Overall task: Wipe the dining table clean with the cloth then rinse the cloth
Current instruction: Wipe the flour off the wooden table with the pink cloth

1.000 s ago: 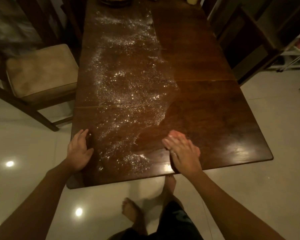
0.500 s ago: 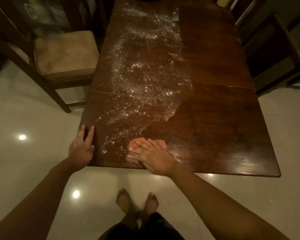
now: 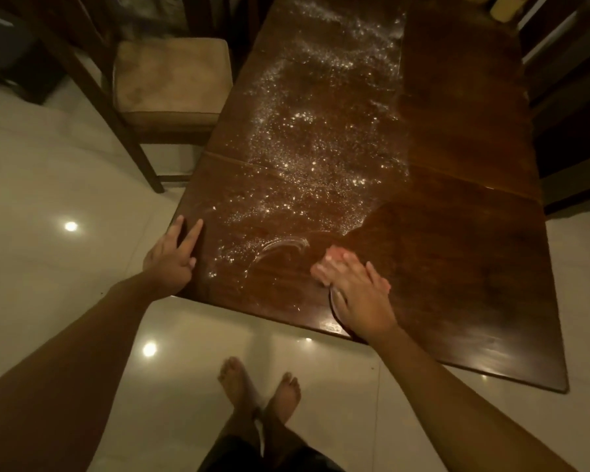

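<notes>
A dark wooden dining table (image 3: 457,267) carries a wide spread of white powder (image 3: 321,148) down its left half. My right hand (image 3: 358,294) presses flat, fingers straight, on a pinkish cloth (image 3: 332,255) near the table's front edge. Only the cloth's far end shows past my fingertips. A curved wiped streak (image 3: 283,245) lies in the powder just left of the cloth. My left hand (image 3: 171,253) rests on the table's front left corner with its fingers extended.
A cushioned wooden chair (image 3: 171,76) stands at the table's left side. More dark chairs (image 3: 573,97) line the right side. A yellowish object (image 3: 504,8) sits at the far end. My bare feet (image 3: 259,386) stand on glossy pale floor tiles before the front edge.
My right hand slid the cloth left into the powder, then back to the right, leaving a cleared arc. My left hand stayed on the corner. The view has shifted left.
</notes>
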